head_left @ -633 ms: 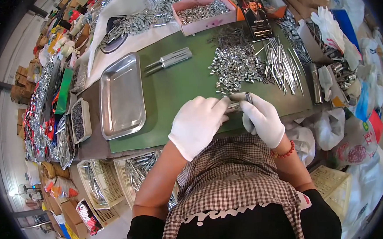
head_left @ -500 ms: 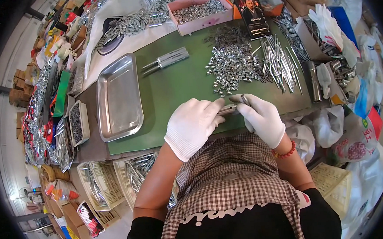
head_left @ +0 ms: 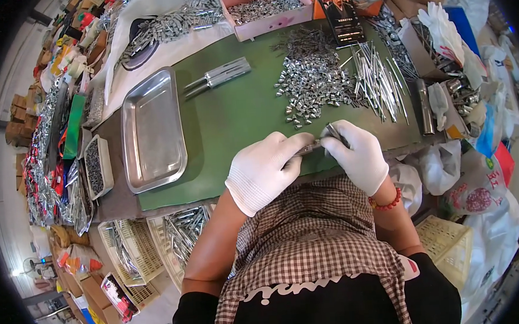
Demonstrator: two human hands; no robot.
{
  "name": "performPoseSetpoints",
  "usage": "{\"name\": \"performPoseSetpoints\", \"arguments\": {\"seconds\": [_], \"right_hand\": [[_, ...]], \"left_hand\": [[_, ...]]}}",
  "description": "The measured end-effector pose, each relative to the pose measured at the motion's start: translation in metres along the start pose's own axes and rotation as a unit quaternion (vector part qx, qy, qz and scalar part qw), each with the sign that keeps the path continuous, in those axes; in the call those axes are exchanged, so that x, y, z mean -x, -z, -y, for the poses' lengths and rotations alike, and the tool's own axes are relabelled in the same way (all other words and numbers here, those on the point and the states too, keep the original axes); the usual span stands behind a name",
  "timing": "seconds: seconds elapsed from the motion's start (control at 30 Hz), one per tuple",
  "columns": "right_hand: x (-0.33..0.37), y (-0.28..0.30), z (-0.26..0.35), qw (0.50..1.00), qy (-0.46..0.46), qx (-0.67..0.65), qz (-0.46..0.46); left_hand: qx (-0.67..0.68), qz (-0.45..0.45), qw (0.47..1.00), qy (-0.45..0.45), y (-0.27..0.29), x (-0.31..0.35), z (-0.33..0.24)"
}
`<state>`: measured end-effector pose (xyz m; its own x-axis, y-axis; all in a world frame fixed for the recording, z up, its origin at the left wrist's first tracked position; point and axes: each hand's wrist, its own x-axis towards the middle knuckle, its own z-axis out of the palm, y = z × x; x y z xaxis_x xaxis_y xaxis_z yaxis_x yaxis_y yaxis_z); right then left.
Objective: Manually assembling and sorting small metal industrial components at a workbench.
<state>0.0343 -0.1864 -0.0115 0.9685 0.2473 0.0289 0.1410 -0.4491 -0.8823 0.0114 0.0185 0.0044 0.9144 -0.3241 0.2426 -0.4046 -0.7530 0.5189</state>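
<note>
In white gloves, my two hands meet over the near edge of the green work surface. My left hand (head_left: 267, 168) is closed around one end of a short silver metal tube (head_left: 309, 149). The other end of the tube lies against the fingers of my right hand (head_left: 360, 160), which is also closed. A thin dark metal piece (head_left: 333, 132) sticks up between its thumb and fingers; its kind is unclear. Beyond my hands lies a pile of small silver metal caps (head_left: 311, 90). To its right are loose thin metal rods (head_left: 379, 86).
A steel tray (head_left: 128, 134) stands at the left, near two metal tubes with rods (head_left: 225, 74). Dark small parts (head_left: 306, 43) lie behind the caps. At the back are a pink box (head_left: 272, 23) of parts and a phone (head_left: 338, 14). Cream baskets (head_left: 143, 249) stand below the table's left.
The view has shifted slightly, so the table things sit a little further left. My right fingers have turned the thin dark piece more upright; both hands keep hold.
</note>
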Motion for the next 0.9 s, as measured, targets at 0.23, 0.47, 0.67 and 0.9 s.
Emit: {"name": "performPoseSetpoints", "arguments": {"seconds": [0.23, 0.47, 0.67, 0.9], "right_hand": [[0.0, -0.002, 0.004, 1.0, -0.015, 0.001, -0.004], [0.001, -0.006, 0.003, 0.999, -0.033, -0.032, 0.006], [-0.002, -0.005, 0.008, 0.989, -0.104, -0.101, 0.025], [-0.003, -0.006, 0.003, 0.993, -0.078, -0.091, 0.009]], "left_hand": [[-0.002, 0.011, 1.0, 0.017, -0.004, 0.0, 0.0], [0.004, 0.033, 0.999, 0.022, -0.003, 0.0, 0.0], [0.01, 0.018, 0.999, 0.025, -0.004, 0.003, 0.002], [-0.02, 0.006, 0.999, 0.026, -0.004, 0.003, 0.0]]}}
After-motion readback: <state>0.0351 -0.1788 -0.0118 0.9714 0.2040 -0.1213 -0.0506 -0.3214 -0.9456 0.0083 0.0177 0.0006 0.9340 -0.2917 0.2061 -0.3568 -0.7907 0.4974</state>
